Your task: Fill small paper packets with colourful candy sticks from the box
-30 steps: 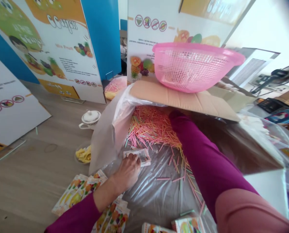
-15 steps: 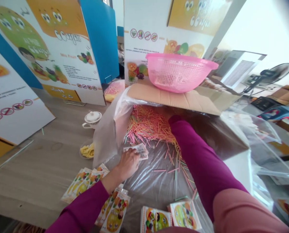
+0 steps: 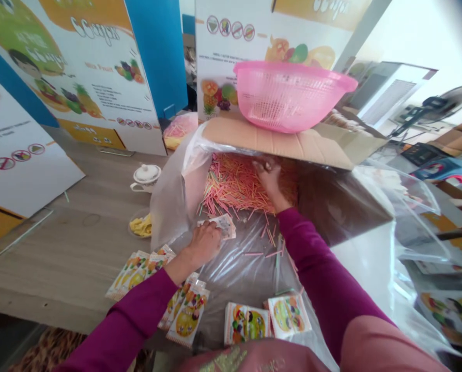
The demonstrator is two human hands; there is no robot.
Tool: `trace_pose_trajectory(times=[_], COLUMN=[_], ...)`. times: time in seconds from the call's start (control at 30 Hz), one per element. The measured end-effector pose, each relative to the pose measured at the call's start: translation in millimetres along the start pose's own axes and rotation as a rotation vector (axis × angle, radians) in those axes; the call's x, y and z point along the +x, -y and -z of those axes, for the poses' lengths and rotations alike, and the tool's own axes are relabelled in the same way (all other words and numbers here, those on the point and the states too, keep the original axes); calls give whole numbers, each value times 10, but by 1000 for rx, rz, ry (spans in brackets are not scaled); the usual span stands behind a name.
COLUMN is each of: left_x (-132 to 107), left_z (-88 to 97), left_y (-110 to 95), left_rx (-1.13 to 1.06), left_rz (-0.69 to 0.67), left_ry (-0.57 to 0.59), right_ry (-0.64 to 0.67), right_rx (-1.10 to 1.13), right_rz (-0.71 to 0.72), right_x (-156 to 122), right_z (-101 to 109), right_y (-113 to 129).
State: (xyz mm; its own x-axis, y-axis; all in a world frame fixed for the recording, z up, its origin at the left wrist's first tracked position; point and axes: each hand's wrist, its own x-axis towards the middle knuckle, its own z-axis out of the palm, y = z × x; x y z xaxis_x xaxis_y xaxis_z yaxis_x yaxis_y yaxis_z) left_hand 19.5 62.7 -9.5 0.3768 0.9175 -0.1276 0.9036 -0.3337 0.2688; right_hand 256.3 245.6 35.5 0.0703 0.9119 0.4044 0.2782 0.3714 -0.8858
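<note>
My left hand [image 3: 205, 242] is closed on a small pale printed packet [image 3: 227, 226], held low over the plastic sheet [image 3: 234, 268]. Inside the tipped carton, my right hand [image 3: 268, 178] is over the heap of thin pink, orange and green sticks [image 3: 233, 183]. Its fingers are bent and slightly apart, and I see no stick clearly held in them. A few loose sticks [image 3: 270, 235] lie on the plastic in front of the heap. Near my left forearm are fanned fruit-print packets [image 3: 188, 315], and two packet stacks [image 3: 248, 323] sit close to my body.
A pink colander [image 3: 293, 98] rests on the carton flap [image 3: 277, 144]. To the left stand a lidded white pot [image 3: 146, 176] and a small dish of yellow strips [image 3: 141, 226]. Large printed boxes [image 3: 99, 98] rise behind. A fan [image 3: 440, 108] is at the far right.
My right hand has drawn back from deep in the carton and now shows over the sticks. The left hand stays on the packet. The view has tilted slightly downward.
</note>
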Motion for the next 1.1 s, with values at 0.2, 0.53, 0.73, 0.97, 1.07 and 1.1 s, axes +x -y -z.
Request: trace_pose_trajectory(times=[0.2, 0.53, 0.73, 0.97, 1.07, 1.1], left_x=[94, -176, -608, -720, -783, -804], left_z=[-9, 83, 55, -88, -168, -187], left_y=[114, 194, -49, -409, -435, -434], left_rx=[-131, -579, -954, -1252, -1348, -1368], left_rz=[30, 132, 155, 161, 207, 216], left_ry=[-90, -347, -313, -247, -210, -206], right_ry=[55, 415, 161, 488, 481, 453], right_rx=[206, 28, 535, 592, 575, 583], right_rz=[-224, -265, -244, -265, -313, -317], right_x=[-1424, -1729, -1783, -2011, -2058, -2065], right_z=[-12, -68, -18, -80, -41, -26], right_y=[-190, -218, 467, 1110, 1057, 1038])
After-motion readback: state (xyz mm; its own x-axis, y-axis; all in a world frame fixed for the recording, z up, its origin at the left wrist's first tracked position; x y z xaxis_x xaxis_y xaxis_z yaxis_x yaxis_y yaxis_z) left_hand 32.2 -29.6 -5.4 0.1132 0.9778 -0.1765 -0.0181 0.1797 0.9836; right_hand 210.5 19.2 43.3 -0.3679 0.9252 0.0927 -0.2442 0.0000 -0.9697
